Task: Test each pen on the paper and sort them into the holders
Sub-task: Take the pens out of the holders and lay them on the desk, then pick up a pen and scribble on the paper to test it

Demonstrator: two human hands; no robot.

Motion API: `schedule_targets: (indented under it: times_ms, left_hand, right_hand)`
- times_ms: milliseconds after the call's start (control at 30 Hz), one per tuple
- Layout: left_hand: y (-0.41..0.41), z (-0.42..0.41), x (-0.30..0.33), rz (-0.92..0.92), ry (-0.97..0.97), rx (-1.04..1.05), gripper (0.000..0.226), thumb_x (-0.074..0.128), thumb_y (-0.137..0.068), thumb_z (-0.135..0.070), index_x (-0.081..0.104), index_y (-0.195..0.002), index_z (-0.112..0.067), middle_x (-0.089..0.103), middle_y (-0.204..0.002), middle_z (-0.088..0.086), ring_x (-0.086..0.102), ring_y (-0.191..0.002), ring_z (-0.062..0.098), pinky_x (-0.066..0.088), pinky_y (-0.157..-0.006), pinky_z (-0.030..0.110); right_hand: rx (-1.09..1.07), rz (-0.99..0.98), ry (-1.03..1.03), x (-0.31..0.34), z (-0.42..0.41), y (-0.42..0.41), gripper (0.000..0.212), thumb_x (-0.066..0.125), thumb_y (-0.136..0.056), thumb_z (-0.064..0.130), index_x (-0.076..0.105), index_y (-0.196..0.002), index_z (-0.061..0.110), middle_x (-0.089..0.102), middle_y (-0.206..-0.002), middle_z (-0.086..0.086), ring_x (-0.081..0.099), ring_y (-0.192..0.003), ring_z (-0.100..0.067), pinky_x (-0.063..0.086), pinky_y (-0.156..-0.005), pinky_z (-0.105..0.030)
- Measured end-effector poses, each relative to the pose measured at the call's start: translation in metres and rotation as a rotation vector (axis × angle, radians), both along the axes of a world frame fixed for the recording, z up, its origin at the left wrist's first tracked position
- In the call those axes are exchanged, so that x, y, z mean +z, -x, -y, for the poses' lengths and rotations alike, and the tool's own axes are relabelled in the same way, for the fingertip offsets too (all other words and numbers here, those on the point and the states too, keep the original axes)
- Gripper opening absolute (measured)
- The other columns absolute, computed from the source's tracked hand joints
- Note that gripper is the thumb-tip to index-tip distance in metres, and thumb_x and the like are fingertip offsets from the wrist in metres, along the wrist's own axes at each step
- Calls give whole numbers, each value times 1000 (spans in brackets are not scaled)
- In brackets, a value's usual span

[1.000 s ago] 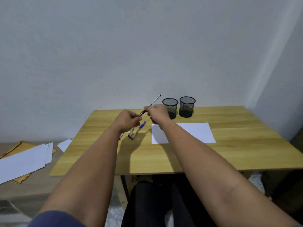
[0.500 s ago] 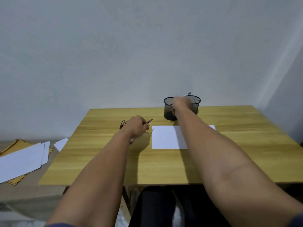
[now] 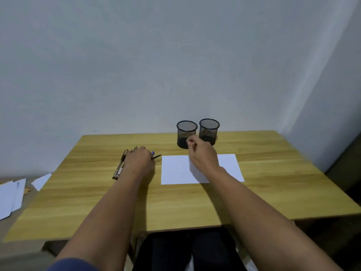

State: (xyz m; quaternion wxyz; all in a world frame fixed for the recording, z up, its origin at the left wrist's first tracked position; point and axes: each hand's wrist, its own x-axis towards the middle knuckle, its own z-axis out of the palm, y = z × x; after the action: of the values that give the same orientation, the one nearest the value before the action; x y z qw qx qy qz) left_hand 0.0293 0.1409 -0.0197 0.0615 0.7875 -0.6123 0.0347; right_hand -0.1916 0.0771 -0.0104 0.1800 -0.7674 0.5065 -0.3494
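Two black mesh holders stand at the back of the table, the left holder (image 3: 186,133) and the right holder (image 3: 209,131); I cannot tell what is inside them. A white paper (image 3: 175,170) lies in front of them. My right hand (image 3: 202,155) hovers over the paper just before the holders, fingers curled with nothing visible in them. My left hand (image 3: 139,160) rests on the table left of the paper, closed over a few pens; a blue cap (image 3: 153,152) and a black tip (image 3: 157,157) poke out. Brown-barrelled pens (image 3: 119,166) lie beside its left edge.
The wooden table (image 3: 273,173) stands against a pale wall, with its right side near a corner. White sheets and an envelope (image 3: 11,196) lie on a lower surface to the left. My dark-clothed legs are under the table's front edge.
My right hand carried a pen to the holders and has drawn back toward me without it. My left hand has lowered onto the table with its pens.
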Motion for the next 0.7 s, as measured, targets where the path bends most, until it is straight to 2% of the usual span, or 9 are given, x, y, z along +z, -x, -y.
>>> schedule_targets:
  times_ms: [33, 133, 200, 267, 333, 433, 500, 600, 700]
  left_hand:
    - [2, -1, 1, 11, 3, -4, 29, 47, -98, -29, 71, -109, -20, 58, -111, 7, 60, -102, 31, 44, -98, 42]
    - [10, -8, -2, -11, 100, -34, 29, 47, -95, -34, 68, -108, -18, 59, -112, 7, 58, -103, 30, 48, -91, 44]
    - [16, -11, -8, -37, 183, -83, 34, 48, -95, -37, 68, -117, -21, 61, -118, 5, 57, -106, 28, 50, -89, 44]
    - [20, -14, -17, -19, 254, -160, 37, 46, -95, -41, 67, -121, -26, 62, -119, -2, 58, -104, 23, 50, -84, 39]
    - [22, -12, -24, -2, 238, -222, 38, 44, -97, -44, 67, -121, -27, 63, -121, -5, 57, -104, 20, 49, -83, 37]
    - [24, -4, -35, -22, 143, -284, 41, 46, -98, -44, 65, -128, -23, 60, -135, -2, 54, -118, 22, 49, -91, 38]
    - [25, 1, -39, -35, 127, -298, 43, 47, -98, -45, 62, -132, -22, 56, -143, 0, 51, -127, 24, 47, -97, 39]
    - [27, 7, -42, -80, 126, -271, 48, 47, -99, -47, 54, -141, -24, 47, -153, 2, 45, -137, 27, 42, -105, 42]
    - [28, 15, -41, -145, 149, -249, 52, 47, -100, -46, 48, -147, -24, 47, -154, 2, 44, -138, 27, 41, -108, 42]
  right_hand:
    - [39, -89, 34, -9, -5, 2, 21, 53, -109, 25, 65, -125, 19, 77, -103, -7, 70, -98, -34, 55, -85, -44]
    - [83, -332, 13, -28, -12, 3, 36, 53, -109, 29, 52, -144, 23, 70, -129, -4, 64, -121, -28, 42, -110, -49]
    - [81, -406, -36, -36, -12, 2, 38, 50, -110, 33, 47, -147, 24, 63, -141, -2, 56, -134, -26, 30, -122, -55]
    - [98, -431, -68, -43, -11, 3, 37, 50, -110, 33, 47, -145, 23, 59, -147, 0, 49, -141, -26, 24, -125, -60]
    - [119, -454, -81, -49, -7, 6, 40, 51, -110, 33, 45, -148, 23, 53, -154, -1, 41, -150, -27, 19, -127, -63]
    - [153, -500, -94, -53, 0, 11, 45, 49, -111, 34, 41, -154, 25, 41, -167, -2, 22, -162, -29, 10, -129, -65]
    - [154, -505, -102, -53, 5, 15, 47, 49, -111, 36, 40, -157, 26, 37, -171, -1, 16, -165, -29, 7, -129, -65]
    - [141, -484, -94, -52, 12, 20, 43, 48, -111, 34, 43, -154, 26, 44, -166, 1, 23, -163, -27, 6, -129, -66]
    - [131, -472, -57, -49, 18, 22, 36, 53, -109, 31, 49, -144, 27, 58, -149, 3, 42, -149, -22, 9, -129, -65]
